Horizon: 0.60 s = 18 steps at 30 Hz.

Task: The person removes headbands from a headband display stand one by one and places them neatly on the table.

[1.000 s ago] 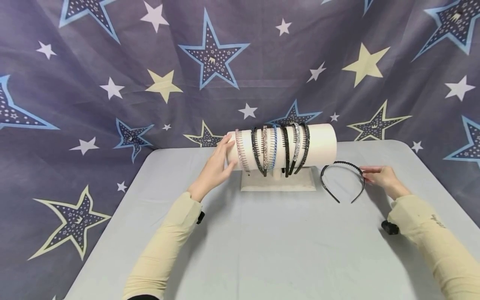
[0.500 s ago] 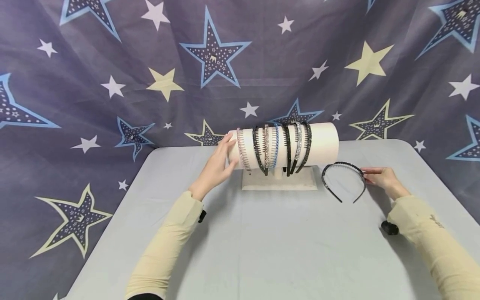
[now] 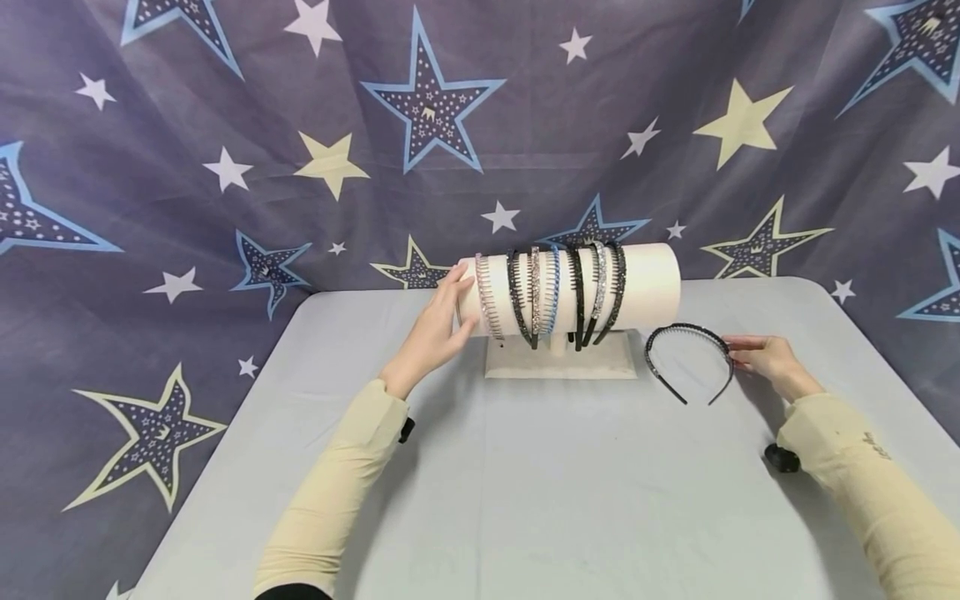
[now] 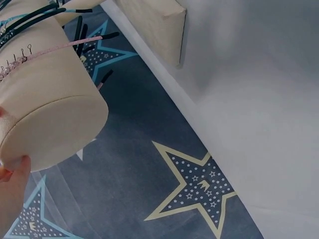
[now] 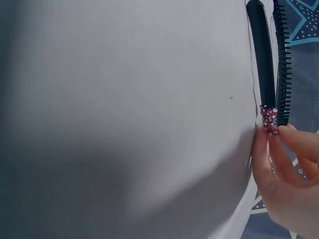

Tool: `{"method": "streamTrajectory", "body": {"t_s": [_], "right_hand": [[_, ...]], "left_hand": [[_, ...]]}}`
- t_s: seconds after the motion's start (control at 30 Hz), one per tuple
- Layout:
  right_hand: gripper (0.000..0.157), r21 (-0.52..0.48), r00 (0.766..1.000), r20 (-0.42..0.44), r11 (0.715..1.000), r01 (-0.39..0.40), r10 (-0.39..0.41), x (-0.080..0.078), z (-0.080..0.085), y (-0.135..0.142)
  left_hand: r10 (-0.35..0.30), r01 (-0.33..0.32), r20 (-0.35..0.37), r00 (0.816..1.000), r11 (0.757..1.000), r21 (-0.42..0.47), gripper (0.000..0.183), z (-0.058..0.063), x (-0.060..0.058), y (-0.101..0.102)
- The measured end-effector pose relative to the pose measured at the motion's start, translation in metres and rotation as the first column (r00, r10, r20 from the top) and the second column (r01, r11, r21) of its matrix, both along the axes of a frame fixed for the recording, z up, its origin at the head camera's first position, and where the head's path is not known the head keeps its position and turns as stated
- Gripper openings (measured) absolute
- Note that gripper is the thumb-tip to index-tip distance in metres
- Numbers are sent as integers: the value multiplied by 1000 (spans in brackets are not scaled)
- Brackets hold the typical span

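Observation:
A cream cylindrical headband stand (image 3: 652,283) on a flat base lies crosswise at the back of the table. At its left end my left hand (image 3: 433,329) grips the roll, fingers over the top and thumb lower down on the front. The left wrist view shows the thumb (image 4: 19,172) against the round end face. To the right of the stand, my right hand (image 3: 771,362) pinches a black toothed headband (image 3: 686,327) by its right side. In the right wrist view, pinkish rhinestones (image 5: 269,119) show just beside the fingertips.
Several headbands sit around the roll, including a pink one (image 3: 486,296), a blue one (image 3: 553,287) and a silver one (image 3: 600,279). A pale cloth covers the table (image 3: 555,500). Behind it hangs a dark star-patterned curtain (image 3: 525,125).
Both hands keep their holds on the stand and the headband. The whole head view shifts slightly; little else differs.

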State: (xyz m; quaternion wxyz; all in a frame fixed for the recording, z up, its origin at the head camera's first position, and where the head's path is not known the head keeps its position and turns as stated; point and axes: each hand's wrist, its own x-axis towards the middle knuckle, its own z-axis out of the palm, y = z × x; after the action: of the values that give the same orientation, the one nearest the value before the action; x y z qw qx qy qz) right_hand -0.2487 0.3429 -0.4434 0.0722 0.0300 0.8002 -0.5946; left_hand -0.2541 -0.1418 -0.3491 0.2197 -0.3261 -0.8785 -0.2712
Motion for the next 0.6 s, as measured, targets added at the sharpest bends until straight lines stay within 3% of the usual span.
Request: {"method": "streamTrajectory", "body": {"t_s": [0.2, 0.4, 0.6], "right_hand": [[41, 119, 998, -59, 993, 3, 4, 2, 2, -3], [42, 311, 989, -150, 950, 28, 20, 6, 12, -9], [41, 284, 976, -217, 958, 39, 25, 14, 27, -19]], "left_hand": [[-3, 3, 4, 1000, 1000, 5, 49, 0, 0, 1], [-10, 9, 8, 1000, 1000, 11, 50, 0, -1, 2], [-14, 14, 1, 1000, 1000, 17, 49, 0, 0, 0]]}}
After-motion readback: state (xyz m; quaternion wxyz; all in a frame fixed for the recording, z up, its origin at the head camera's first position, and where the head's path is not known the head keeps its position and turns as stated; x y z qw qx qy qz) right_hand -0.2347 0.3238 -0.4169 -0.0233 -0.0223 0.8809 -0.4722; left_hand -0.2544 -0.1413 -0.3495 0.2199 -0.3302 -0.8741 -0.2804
